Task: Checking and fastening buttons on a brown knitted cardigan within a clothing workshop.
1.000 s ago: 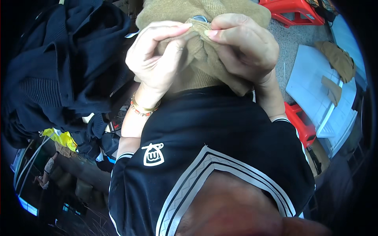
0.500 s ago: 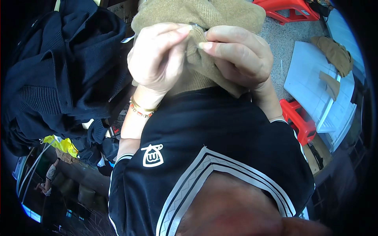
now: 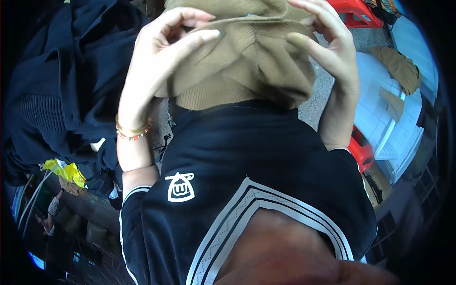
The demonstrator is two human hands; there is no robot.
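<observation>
With left grip (image 3: 156, 54) and right grip (image 3: 338, 45) spread thumb from fingers, touches a raised edge of the tan knit garment (image 3: 213, 92); cannot tell whether pinching it. Has the garment bunched against the black top (image 3: 228, 142). Shows dark knitwear (image 3: 45, 111) leftward, brown cloth (image 3: 401, 69) rightward.

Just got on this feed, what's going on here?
A person in a black top has the left grip and right grip at a folded edge of a tan knit garment. Whether either pinches firmly is hard to tell. Dark knitwear lies heaped to the left.
</observation>
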